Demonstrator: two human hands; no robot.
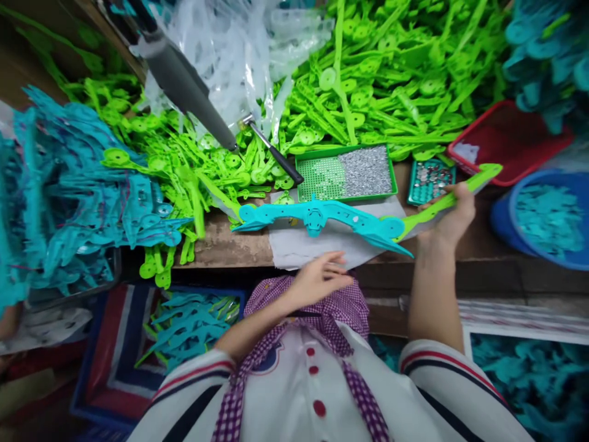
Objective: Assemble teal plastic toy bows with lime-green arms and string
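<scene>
A toy bow [317,215] with a turquoise middle and lime green limbs spans the bench's front edge. My right hand [453,212] is wrapped round its right green limb. In front of the apron, below the bow, my left hand [321,279] hangs with its fingers loosely apart, touching no part. The bow's left limb reaches toward the loose green parts. White paper [294,248] lies beneath the bow. Just behind it sits a green tray [299,178] of small silver pieces. A hammer [276,153] with a black grip leans against that tray's left corner.
Lime green limbs [396,92] are heaped at the back, turquoise parts [92,184] at left. A grey powered driver [188,86] hangs over them. A small teal tray [414,193], a red bin [497,132] and a blue bucket [506,212] stand at right. A crate [87,393] sits below left.
</scene>
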